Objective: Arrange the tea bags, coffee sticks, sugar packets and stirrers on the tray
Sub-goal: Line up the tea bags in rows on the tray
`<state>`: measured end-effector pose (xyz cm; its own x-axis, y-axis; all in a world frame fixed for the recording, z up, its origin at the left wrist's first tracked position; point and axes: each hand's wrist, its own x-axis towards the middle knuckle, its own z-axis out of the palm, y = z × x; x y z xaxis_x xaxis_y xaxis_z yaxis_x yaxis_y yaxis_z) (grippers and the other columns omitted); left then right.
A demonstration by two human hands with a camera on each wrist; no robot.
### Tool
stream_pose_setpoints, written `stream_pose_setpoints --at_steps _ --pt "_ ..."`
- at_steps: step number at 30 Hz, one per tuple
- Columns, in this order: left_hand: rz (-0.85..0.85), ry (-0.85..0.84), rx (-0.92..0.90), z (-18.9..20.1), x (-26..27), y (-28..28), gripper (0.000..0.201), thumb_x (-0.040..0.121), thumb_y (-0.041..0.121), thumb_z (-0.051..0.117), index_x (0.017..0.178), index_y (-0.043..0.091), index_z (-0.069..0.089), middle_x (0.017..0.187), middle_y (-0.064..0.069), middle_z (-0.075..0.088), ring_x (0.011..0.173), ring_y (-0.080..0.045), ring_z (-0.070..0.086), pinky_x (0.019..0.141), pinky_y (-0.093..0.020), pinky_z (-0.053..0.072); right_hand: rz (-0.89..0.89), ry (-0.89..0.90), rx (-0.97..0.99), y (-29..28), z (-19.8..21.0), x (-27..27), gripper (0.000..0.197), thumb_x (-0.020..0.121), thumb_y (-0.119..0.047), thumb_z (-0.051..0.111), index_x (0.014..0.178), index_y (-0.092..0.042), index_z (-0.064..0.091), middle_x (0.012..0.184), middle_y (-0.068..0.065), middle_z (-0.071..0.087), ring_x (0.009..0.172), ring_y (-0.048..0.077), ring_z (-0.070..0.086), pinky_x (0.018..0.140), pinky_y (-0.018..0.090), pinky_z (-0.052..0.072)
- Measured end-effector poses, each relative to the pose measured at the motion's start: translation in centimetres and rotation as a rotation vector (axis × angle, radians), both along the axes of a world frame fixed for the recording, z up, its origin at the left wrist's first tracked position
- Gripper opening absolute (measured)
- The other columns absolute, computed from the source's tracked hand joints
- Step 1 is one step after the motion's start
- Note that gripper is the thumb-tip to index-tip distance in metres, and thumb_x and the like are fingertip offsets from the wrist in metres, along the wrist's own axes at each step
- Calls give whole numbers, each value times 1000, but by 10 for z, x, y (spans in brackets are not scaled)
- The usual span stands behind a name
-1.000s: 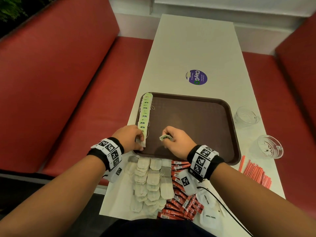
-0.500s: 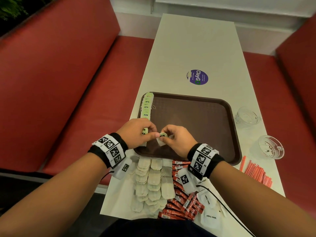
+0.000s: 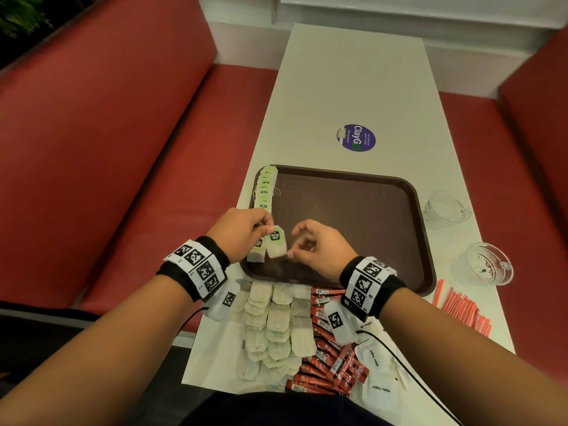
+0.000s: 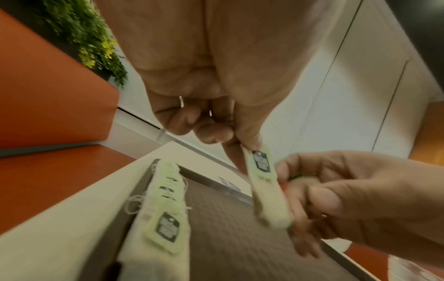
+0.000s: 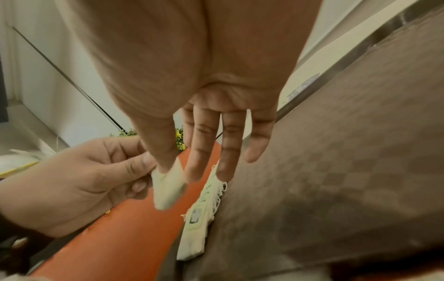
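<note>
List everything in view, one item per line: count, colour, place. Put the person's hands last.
tray: one, dark brown, on the table in front of the person.
row of tea bags: count unclear, pale with green tags, overlapping along the tray's left edge.
held tea bag: one, pale with green tag, above the tray's near-left corner.
loose tea bags: many, off-white, on the table near the tray.
coffee sticks: many, red, right of the loose tea bags.
sugar packets: several, white, near-right table edge.
stirrers: many, orange-red, right of the tray.
glass dishes: two, clear, right of the tray.
sticker: one, purple, beyond the tray.
table: one, white.
benches: red, both sides.
left hand: pinches the held tea bag's top.
right hand: touches its lower corner.
</note>
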<state>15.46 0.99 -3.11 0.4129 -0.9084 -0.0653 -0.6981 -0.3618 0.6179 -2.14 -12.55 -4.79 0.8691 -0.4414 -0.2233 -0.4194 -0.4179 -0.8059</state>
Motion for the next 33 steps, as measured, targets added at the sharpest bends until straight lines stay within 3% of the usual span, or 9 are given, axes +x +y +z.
stream_pose_setpoints --at_steps 4,7,10,13,17,22,25,30,33 --pt "5 10 205 -17 14 10 10 95 30 63 86 28 65 75 9 66 70 -12 60 65 -25 45 111 117 -6 2 -6 -12 26 80 -29 82 98 -26 63 89 -9 72 80 12 67 80 35 57" --pt "29 27 299 -31 18 15 7 95 31 63 89 27 66 83 7 67 78 -14 62 68 -26 46 222 179 -77 7 -6 -16 27 82 -34 81 104 -25 69 96 -13 71 72 -4 60 73 19 49" --pt "88 27 270 -36 18 15 7 94 30 65 87 27 68 81 9 68 79 -13 63 66 -22 44 346 241 -155 15 -7 -18 34 83 -41 78 113 -27 71 97 -22 65 67 -15 51 65 7 35" --pt "146 -28 254 -40 18 14 7 91 32 68 84 29 67 81 12 68 79 -10 63 70 -27 48 417 263 -205 21 -6 -15 39 82 -44 77 117 -29 71 105 -18 68 78 -9 54 74 15 41" --pt "201 -90 218 -39 13 12 7 90 33 67 86 28 64 82 12 67 79 -10 62 64 -26 40 459 327 -278 28 -2 -12 42 81 -44 76 119 -29 71 118 -10 71 105 11 64 93 30 52" --pt "166 -215 327 -42 -3 9 29 85 55 64 78 28 56 76 12 62 75 -13 61 66 -30 50 491 374 -326 34 0 -10 37 83 -39 76 118 -27 72 117 -9 72 106 12 65 92 28 51" --pt "124 -307 434 -43 -12 2 39 84 65 57 83 26 53 82 6 60 78 -19 60 69 -33 53 518 388 -343 39 -2 -9 30 84 -39 75 111 -27 74 113 -10 73 103 13 66 93 32 52" --pt "100 -372 533 -39 -15 -6 36 83 59 59 89 24 54 93 -1 65 84 -25 62 75 -37 56 511 362 -362 41 -1 -9 22 88 -36 70 106 -25 76 107 -6 74 97 17 67 89 31 53" --pt "108 -341 540 -34 -15 -5 39 84 61 58 88 22 57 88 1 64 80 -23 62 73 -36 56 499 340 -359 40 -1 -10 24 91 -32 66 113 -24 72 106 -2 73 96 19 66 87 33 54"
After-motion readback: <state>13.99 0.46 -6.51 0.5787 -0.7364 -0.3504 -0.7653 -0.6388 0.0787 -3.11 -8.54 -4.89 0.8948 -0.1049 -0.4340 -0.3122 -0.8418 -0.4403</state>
